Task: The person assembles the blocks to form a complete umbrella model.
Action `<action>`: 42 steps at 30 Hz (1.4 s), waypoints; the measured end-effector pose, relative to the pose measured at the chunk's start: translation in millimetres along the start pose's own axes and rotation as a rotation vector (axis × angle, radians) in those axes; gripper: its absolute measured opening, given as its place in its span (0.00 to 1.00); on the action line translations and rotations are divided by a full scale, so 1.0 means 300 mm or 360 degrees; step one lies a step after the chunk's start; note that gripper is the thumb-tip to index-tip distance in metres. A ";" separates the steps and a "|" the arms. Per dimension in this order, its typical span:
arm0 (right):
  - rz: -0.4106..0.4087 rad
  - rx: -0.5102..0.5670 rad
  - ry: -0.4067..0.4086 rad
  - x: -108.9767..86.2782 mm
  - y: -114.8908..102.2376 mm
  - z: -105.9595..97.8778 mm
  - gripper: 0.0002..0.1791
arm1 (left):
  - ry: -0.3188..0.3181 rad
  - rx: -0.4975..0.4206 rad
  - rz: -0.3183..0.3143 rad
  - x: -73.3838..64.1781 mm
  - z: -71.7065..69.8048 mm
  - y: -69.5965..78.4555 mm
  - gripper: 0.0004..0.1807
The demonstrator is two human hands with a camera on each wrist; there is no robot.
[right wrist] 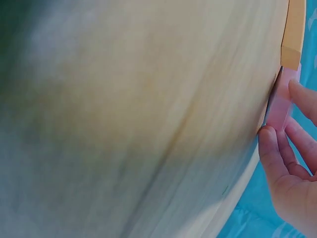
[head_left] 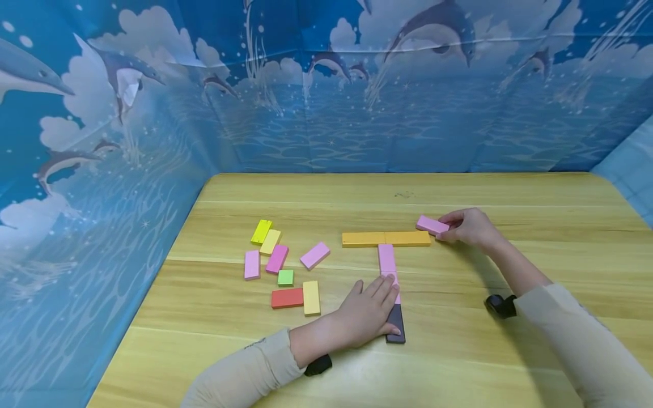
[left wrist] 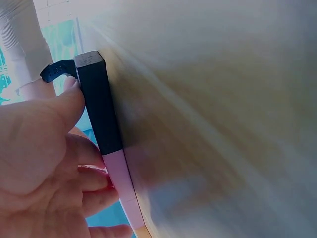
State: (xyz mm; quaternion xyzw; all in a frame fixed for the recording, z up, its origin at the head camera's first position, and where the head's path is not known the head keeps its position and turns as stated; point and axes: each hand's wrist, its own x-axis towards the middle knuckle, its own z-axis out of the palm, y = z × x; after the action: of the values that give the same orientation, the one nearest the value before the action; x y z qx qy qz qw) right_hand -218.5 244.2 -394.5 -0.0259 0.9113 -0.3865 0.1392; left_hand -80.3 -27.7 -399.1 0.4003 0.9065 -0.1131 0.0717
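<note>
My right hand (head_left: 469, 228) pinches a pink block (head_left: 431, 225) between thumb and fingers, at the right end of a row of two orange blocks (head_left: 363, 239). In the right wrist view this held block (right wrist: 281, 101) looks tilted. Below the orange row runs a column, with two pink blocks (head_left: 386, 258) above a black block (head_left: 396, 326). My left hand (head_left: 364, 311) lies over the column, fingers extended over the lower pink block and thumb on the black block. Its palm and fingers appear beside the black block (left wrist: 99, 104) in the left wrist view.
Left on the wooden table (head_left: 561, 249) lie loose blocks: a red block (head_left: 287, 298), a green block (head_left: 285, 277), a magenta block (head_left: 277, 259), a bright yellow block (head_left: 261, 232), and several pink and pale yellow ones. A dolphin-print curtain (head_left: 316, 130) surrounds the table's back and sides.
</note>
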 end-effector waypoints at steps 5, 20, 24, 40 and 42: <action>-0.0029 0.0038 -0.0037 -0.010 -0.003 0.001 0.28 | 0.0004 -0.0001 0.0004 0.000 0.001 0.000 0.40; -0.0007 0.0055 -0.0075 -0.018 -0.013 -0.002 0.22 | 0.0046 0.0022 0.0021 -0.001 -0.001 -0.002 0.40; -0.0004 0.0087 -0.0051 -0.016 -0.012 0.003 0.22 | 0.0036 0.0029 0.0017 -0.001 -0.005 -0.002 0.40; 0.0093 0.0167 0.0002 -0.011 -0.023 0.023 0.25 | 0.0023 0.0035 0.0022 -0.006 -0.004 -0.001 0.40; 0.0103 0.0172 0.0010 -0.010 -0.023 0.025 0.25 | 0.0023 0.0039 0.0022 -0.006 -0.003 -0.002 0.40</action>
State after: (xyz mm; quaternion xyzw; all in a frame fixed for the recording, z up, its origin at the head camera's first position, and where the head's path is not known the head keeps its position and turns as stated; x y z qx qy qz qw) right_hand -214.0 234.7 -393.9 0.0124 0.8900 -0.4304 0.1501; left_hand -79.4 -29.1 -397.8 0.4083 0.9027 -0.1208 0.0611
